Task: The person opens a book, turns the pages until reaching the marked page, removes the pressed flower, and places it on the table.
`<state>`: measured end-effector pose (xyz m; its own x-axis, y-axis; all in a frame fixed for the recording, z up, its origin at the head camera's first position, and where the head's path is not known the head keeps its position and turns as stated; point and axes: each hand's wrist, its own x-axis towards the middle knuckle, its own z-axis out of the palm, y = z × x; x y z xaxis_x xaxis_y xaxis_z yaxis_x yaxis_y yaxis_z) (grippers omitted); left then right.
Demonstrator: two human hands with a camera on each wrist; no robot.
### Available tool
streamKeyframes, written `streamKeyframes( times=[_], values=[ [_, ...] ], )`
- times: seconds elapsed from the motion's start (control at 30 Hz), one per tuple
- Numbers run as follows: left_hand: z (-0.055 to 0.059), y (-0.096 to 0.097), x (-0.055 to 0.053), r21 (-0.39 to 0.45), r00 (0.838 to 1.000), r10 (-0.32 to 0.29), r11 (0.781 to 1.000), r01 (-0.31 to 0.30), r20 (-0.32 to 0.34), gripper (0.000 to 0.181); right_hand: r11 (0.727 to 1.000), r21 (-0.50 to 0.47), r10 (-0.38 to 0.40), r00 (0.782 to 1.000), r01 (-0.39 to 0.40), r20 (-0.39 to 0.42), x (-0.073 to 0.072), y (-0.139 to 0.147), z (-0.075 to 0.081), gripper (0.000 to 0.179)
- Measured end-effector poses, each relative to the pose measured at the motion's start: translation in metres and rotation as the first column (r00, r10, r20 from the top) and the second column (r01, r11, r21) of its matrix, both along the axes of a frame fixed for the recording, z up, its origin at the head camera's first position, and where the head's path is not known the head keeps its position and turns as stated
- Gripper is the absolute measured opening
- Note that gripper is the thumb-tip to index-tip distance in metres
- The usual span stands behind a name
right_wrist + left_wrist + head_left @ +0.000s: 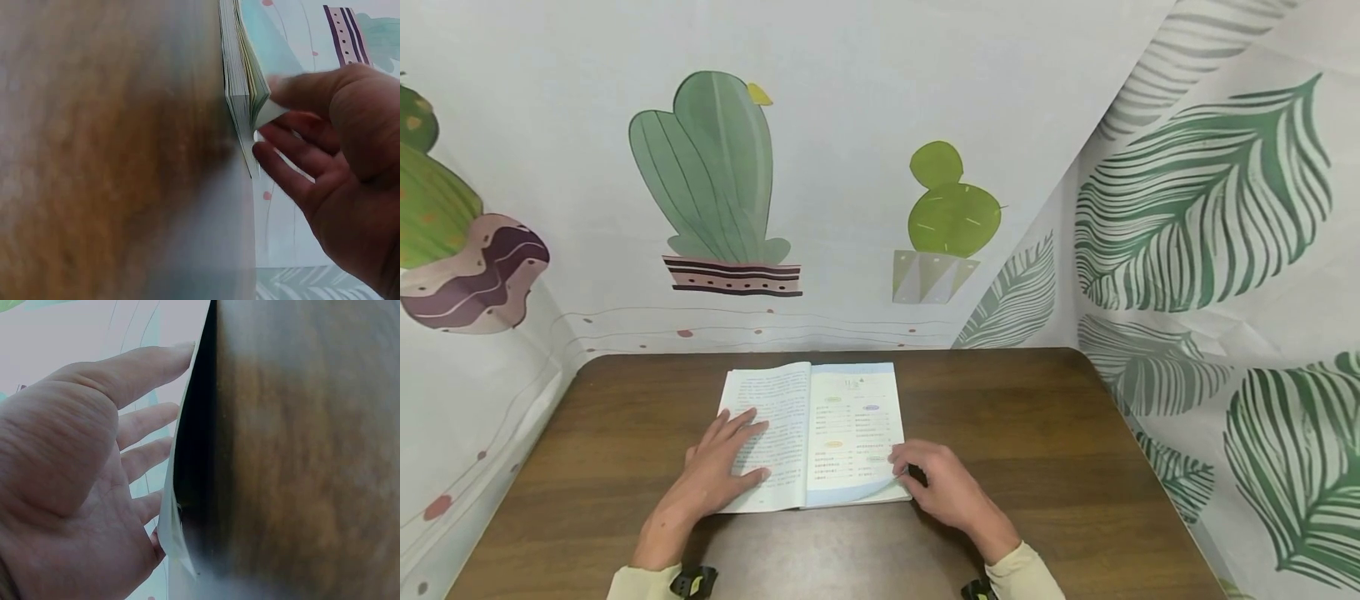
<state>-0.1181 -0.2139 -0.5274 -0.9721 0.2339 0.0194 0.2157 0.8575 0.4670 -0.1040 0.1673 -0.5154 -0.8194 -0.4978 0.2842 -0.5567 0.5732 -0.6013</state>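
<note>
An open book (853, 425) lies on the brown wooden table, its left page full of printed lines and its right page a list with small coloured labels. My left hand (718, 467) rests on the left page with fingers spread. In the left wrist view, the thumb and fingers (147, 372) lie against the page side of the book. At the lower right corner, my right hand (936, 479) pinches the edge of a page. The right wrist view shows the thumb (300, 94) on the lifted page corner (270, 112), with the stacked pages (236, 69) beside it.
The wooden table (1030, 433) extends around the book on both sides and has rounded back corners. Behind it hangs a white wall covering (842, 167) printed with cacti, and leaf prints cover the right side. Dark straps (694, 582) circle both wrists.
</note>
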Motion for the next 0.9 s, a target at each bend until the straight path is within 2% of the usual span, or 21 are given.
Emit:
streamKeyframes(
  times=[0.07, 0.17, 0.27, 0.33, 0.4, 0.43, 0.53, 0.63, 0.77, 0.9],
  values=[
    [-0.001, 0.000, 0.000, 0.001, 1.000, 0.001, 1.000, -0.001, 0.002, 0.071, 0.997, -0.007, -0.077, 0.997, 0.077, -0.029, -0.001, 0.000, -0.001, 0.025],
    [-0.001, 0.000, -0.001, 0.006, 1.000, 0.002, 1.000, -0.002, 0.007, 0.072, 0.979, -0.031, -0.205, 0.977, 0.203, -0.054, -0.002, -0.001, -0.003, 0.034],
    [-0.001, 0.001, -0.002, 0.010, 1.000, 0.001, 1.000, -0.001, 0.010, 0.072, 0.966, -0.062, -0.255, 0.966, 0.252, -0.038, -0.002, -0.002, -0.003, 0.038],
    [0.000, 0.001, -0.002, 0.011, 1.000, 0.003, 1.000, -0.003, 0.013, 0.072, 0.972, -0.086, -0.220, 0.976, 0.218, -0.006, -0.001, -0.005, -0.003, 0.029],
    [0.000, 0.001, -0.001, 0.009, 1.000, 0.003, 1.000, -0.003, 0.014, 0.072, 0.983, -0.103, -0.149, 0.988, 0.152, 0.030, -0.001, -0.008, -0.003, 0.018],
    [0.001, 0.001, -0.001, 0.008, 1.000, 0.002, 1.000, -0.002, 0.013, 0.072, 0.987, -0.112, -0.109, 0.993, 0.114, 0.046, -0.001, -0.011, -0.003, 0.021],
    [0.001, 0.001, -0.001, 0.009, 1.000, -0.001, 1.000, 0.001, 0.013, 0.071, 0.992, -0.122, -0.007, 0.997, 0.016, 0.074, 0.000, -0.020, -0.003, 0.043],
    [0.001, 0.000, -0.001, 0.015, 1.000, -0.006, 1.000, 0.006, 0.013, 0.071, 0.989, -0.136, 0.071, 0.994, -0.059, 0.087, -0.001, -0.032, -0.003, 0.051],
    [0.001, -0.001, -0.001, 0.021, 1.000, -0.005, 1.000, 0.004, 0.028, 0.073, 0.980, -0.172, 0.125, 0.985, -0.104, 0.118, -0.002, -0.048, -0.004, 0.050],
    [0.001, -0.001, -0.002, 0.032, 0.999, 0.004, 0.999, -0.005, 0.043, 0.072, 0.977, -0.184, 0.137, 0.976, -0.106, 0.167, -0.001, -0.062, -0.005, 0.052]
  ],
)
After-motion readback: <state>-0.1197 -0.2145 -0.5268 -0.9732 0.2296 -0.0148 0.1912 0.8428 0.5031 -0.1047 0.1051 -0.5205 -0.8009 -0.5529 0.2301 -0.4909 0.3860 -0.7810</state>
